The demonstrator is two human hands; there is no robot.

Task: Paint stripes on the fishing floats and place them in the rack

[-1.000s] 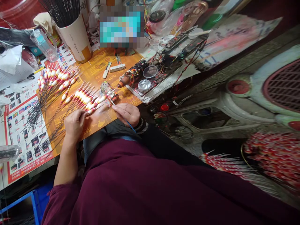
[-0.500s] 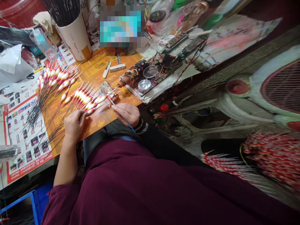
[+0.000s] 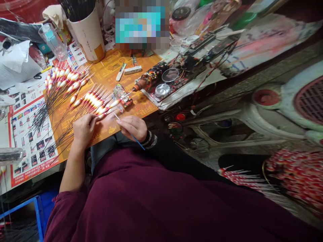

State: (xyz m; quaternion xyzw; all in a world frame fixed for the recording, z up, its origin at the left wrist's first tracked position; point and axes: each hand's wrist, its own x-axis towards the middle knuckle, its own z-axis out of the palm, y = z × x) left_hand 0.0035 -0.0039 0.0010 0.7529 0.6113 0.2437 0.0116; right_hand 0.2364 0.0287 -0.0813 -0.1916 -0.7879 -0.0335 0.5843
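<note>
My left hand (image 3: 85, 128) is closed on a painted float (image 3: 112, 106), whose tip lies by the paint-spotted block (image 3: 122, 97). In my right hand (image 3: 132, 127) is a thin brush (image 3: 138, 142) with a blue handle; its pale tip points up and left, a little apart from the float. Several white, yellow and red floats (image 3: 93, 101) with dark stems lie side by side just beyond my left hand. A second bunch of floats (image 3: 66, 77) rests farther left, over the printed sheet (image 3: 25, 137).
Beyond the block is a paint-spattered motor tool (image 3: 152, 75) with small clear cups (image 3: 163, 90) beside it. A white container (image 3: 88, 37) of black sticks and a glass mug (image 3: 54, 42) stand at the back. Red floats (image 3: 295, 178) are massed at lower right.
The brush tip has moved back from the float, and my right hand has shifted slightly down and left against the table. The whole view has shifted a little.
</note>
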